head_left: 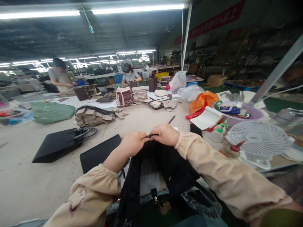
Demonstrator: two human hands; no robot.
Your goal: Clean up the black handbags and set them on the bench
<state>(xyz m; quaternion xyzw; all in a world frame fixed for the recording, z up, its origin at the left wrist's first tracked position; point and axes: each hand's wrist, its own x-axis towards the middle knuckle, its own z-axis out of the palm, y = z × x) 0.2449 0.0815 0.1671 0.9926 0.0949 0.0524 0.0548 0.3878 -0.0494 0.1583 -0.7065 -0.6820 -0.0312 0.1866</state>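
While the two sets of fingers nearly meet, the left fingers [142, 135] and the right fingers [155, 130] are each clamped on the thin black rim [151, 136] of an open, matt black bag [176, 168]. The bag is directly below the fingers, toward the person. Its walls sag and fold, so I'd judge it light and fairly soft, hardly fragile, though it may scuff. A pinch on that rim seems the surest hold; the curved handle in clear plastic wrap [201, 200], below and right of the fingers, would probably slip.

As for writing, a red banner with white characters [210, 23], far beyond the fingers and to the right, shows "95%以上"; I can't make out the rest. The blue-and-white plastic bottle [228, 109], right of the fingers, and the round white plastic fan [258, 137], nearer, carry labels too small to read.
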